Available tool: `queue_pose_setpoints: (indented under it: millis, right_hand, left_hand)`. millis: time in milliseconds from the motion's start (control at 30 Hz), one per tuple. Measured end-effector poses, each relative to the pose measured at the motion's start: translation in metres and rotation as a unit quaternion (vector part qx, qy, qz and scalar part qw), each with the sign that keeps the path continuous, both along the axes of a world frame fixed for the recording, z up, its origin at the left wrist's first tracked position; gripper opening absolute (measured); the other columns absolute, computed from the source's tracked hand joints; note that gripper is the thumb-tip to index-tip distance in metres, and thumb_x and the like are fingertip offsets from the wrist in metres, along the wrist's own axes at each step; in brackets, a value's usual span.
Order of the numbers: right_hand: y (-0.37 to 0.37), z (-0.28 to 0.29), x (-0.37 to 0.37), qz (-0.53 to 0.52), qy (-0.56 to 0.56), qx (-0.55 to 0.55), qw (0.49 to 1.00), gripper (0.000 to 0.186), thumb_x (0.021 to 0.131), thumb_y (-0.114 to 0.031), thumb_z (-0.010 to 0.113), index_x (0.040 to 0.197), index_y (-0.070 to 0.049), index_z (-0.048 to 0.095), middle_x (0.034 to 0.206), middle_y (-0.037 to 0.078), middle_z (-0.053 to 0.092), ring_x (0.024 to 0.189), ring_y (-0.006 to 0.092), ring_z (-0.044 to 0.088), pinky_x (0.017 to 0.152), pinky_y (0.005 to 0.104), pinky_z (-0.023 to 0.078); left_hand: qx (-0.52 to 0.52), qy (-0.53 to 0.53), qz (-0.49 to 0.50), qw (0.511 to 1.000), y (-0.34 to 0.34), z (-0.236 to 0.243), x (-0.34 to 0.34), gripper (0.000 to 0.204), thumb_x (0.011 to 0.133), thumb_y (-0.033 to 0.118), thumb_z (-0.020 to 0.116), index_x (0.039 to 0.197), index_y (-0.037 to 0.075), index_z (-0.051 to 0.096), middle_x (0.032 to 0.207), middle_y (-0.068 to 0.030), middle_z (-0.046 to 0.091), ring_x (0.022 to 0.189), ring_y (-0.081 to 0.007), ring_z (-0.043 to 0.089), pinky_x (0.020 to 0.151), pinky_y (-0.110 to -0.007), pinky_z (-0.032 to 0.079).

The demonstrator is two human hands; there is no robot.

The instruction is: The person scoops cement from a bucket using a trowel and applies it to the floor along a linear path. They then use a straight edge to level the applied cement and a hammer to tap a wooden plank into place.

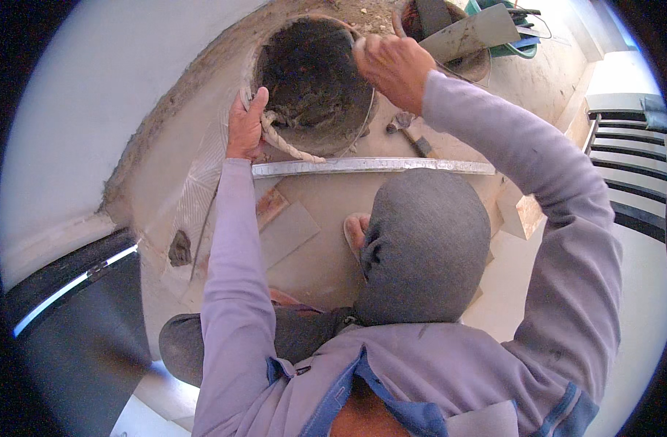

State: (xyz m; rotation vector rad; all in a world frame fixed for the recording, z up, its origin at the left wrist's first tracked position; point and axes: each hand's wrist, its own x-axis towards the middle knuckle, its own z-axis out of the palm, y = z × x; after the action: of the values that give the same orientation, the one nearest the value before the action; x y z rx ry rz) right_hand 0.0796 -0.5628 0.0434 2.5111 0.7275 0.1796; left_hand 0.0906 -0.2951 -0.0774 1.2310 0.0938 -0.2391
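A round bucket (253,69) stands in front of me, with dark, wet-looking mortar (311,109) inside. My left hand (244,130) is closed on its left rim, thumb up, next to a twisted rope handle (293,148) that hangs at the near side. At the far right rim, my right hand (395,69) is curled into a fist with the knuckles up. Whatever its fingers hold is hidden from this view.
A long metal straightedge (370,166) lies between the bucket and my knee, near a hammer (412,137). Flat tiles (289,234) lie on the floor. Beyond my right hand stand another bucket (479,65) and a green tub (524,49) of tools. A white wall (93,95) rises at left.
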Motion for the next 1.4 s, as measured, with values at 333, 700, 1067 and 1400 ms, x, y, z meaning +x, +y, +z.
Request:
queue_pose_setpoints:
  millis: [333,700,1067,1400]
  right_hand:
    - [0.049,-0.014,0.003,0.095,0.041,0.036,0.994,0.021,0.081,-0.016,0.058,0.094,0.000,0.061,0.083,0.010,0.063,0.076,0.0219,0.067,0.060,0.0312,0.055]
    - [0.001,-0.003,-0.051,-0.065,0.206,0.172,0.961,0.015,0.085,-0.009,0.052,0.095,0.002,0.050,0.090,0.023,0.063,0.082,0.0375,0.067,0.067,0.0444,0.056]
    - [0.003,-0.066,-0.028,-0.156,0.335,0.315,0.874,0.028,0.088,-0.019,0.050,0.100,0.005,0.043,0.078,0.028,0.062,0.079,0.0468,0.062,0.074,0.0521,0.048]
    - [0.018,-0.043,-0.043,-0.067,0.354,0.188,0.914,0.027,0.088,-0.016,0.050,0.103,0.005,0.046,0.088,0.026,0.064,0.086,0.0411,0.065,0.073,0.0490,0.053]
  left_hand:
    - [-0.007,-0.031,-0.057,0.998,0.002,0.010,0.000,0.041,0.085,0.016,0.069,0.121,0.003,0.055,0.100,-0.0024,0.064,0.083,-0.0101,0.061,0.070,-0.026,0.051]
    - [0.088,-0.070,-0.013,0.994,-0.019,0.021,-0.011,0.041,0.087,0.022,0.067,0.121,0.001,0.058,0.110,-0.0040,0.062,0.095,-0.0124,0.057,0.083,-0.028,0.046]
    - [0.002,-0.067,-0.027,0.997,-0.007,0.013,-0.015,0.043,0.084,0.017,0.069,0.121,0.001,0.057,0.111,-0.0022,0.062,0.096,-0.0111,0.056,0.085,-0.027,0.045]
    - [0.071,-0.072,-0.034,0.994,-0.008,0.019,-0.015,0.043,0.084,0.019,0.068,0.121,0.000,0.057,0.107,-0.0034,0.062,0.094,-0.0113,0.056,0.083,-0.027,0.046]
